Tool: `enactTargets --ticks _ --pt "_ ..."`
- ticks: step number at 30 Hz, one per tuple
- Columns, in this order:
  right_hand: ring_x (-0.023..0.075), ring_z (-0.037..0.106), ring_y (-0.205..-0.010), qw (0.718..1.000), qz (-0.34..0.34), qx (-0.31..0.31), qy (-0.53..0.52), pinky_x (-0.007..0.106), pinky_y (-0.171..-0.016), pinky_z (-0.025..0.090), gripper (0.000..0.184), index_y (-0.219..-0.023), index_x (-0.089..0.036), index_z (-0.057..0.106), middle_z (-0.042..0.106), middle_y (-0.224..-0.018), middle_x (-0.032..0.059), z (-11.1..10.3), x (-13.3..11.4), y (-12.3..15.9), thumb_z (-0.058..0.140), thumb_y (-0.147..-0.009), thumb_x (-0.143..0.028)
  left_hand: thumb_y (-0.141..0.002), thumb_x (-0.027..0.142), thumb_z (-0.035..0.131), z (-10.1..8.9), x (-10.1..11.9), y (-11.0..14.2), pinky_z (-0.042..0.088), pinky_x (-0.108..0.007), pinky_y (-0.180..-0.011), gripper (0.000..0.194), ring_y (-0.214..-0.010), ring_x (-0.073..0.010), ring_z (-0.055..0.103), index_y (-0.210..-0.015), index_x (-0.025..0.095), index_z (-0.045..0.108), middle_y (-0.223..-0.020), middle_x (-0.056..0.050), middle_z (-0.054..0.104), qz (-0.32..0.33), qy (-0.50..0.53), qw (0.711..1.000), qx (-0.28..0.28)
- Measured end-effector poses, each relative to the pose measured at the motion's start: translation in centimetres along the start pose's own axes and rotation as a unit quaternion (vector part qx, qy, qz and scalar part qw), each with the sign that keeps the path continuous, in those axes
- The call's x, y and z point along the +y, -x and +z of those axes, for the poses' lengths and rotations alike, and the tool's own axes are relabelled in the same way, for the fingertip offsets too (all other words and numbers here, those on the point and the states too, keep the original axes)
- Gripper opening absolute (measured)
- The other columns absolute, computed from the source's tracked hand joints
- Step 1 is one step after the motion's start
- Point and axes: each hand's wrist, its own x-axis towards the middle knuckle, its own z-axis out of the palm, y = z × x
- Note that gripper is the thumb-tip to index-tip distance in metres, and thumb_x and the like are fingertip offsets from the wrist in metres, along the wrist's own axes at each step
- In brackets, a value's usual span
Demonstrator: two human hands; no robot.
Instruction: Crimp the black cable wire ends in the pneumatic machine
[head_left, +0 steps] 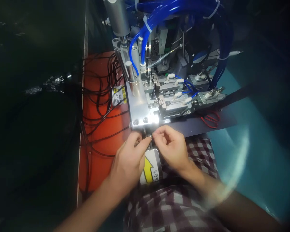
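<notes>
Both hands meet at the near end of a metal machine (140, 106), just below its bright front plate. My left hand (131, 154) is closed, thumb and forefinger pinched over a narrow dark track (149, 145). Right beside it, my right hand (172, 146) pinches with thumb and fingertip. Something small and shiny shows between the two hands' fingertips, too small to name. Under the hands lies a white label with a yellow arrow (148, 170). Fingers partly hide the track.
Black cables (99, 106) run across the orange-red surface (99, 174) on the left. Blue air hoses (169, 13) arch over the machine, near a metal cylinder (117, 19). Red wires (211, 120) lie at the right. Checked cloth (174, 206) covers the lap below.
</notes>
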Motion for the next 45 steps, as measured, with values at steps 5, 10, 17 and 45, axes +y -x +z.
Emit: enactTargets --ticks 5,10,17,45 --pt "0.0083 0.037 -0.048 0.980 0.161 -0.023 -0.112 0.022 -0.044 0.028 0.015 -0.065 -0.018 0.052 0.046 -0.055 -0.0053 -0.1 -0.6 -0.5 0.060 -0.077 -0.024 -0.086 0.004 0.043 0.0 0.1 0.0 0.052 -0.024 -0.063 0.032 -0.075 -0.0148 0.055 -0.108 0.013 0.063 -0.086 -0.006 0.052 0.002 0.004 1.000 -0.003" --pt "0.0049 0.022 -0.043 0.928 0.266 -0.128 -0.228 0.023 -0.043 0.014 0.025 -0.061 -0.017 0.049 0.036 -0.051 -0.0082 -0.9 -0.5 -1.3 0.066 -0.072 -0.033 -0.084 0.002 0.044 -0.2 0.0 0.1 0.052 -0.030 -0.066 0.031 -0.078 -0.0185 0.056 -0.106 0.009 0.065 -0.087 -0.009 0.054 0.003 0.013 1.000 -0.007" --pt "0.0090 0.033 -0.048 0.972 0.148 -0.131 -0.127 0.024 -0.045 0.024 0.040 -0.070 -0.020 0.046 0.040 -0.057 -0.0057 -0.7 1.4 -0.5 0.042 -0.091 -0.053 -0.085 0.005 0.047 -0.6 0.0 0.0 0.050 -0.029 -0.064 0.028 -0.078 -0.0189 0.056 -0.105 0.008 0.067 -0.088 -0.010 0.055 -0.002 0.014 1.000 -0.012" --pt "0.0094 0.035 -0.049 0.969 0.114 -0.115 -0.186 0.024 -0.048 0.030 0.035 -0.067 -0.020 0.045 0.041 -0.056 -0.0051 -0.1 2.4 -0.5 0.050 -0.089 -0.047 -0.087 0.005 0.044 -0.5 -0.5 0.3 0.050 -0.032 -0.068 0.032 -0.081 -0.0195 0.055 -0.104 0.011 0.071 -0.084 -0.009 0.055 -0.025 0.018 1.000 0.000"
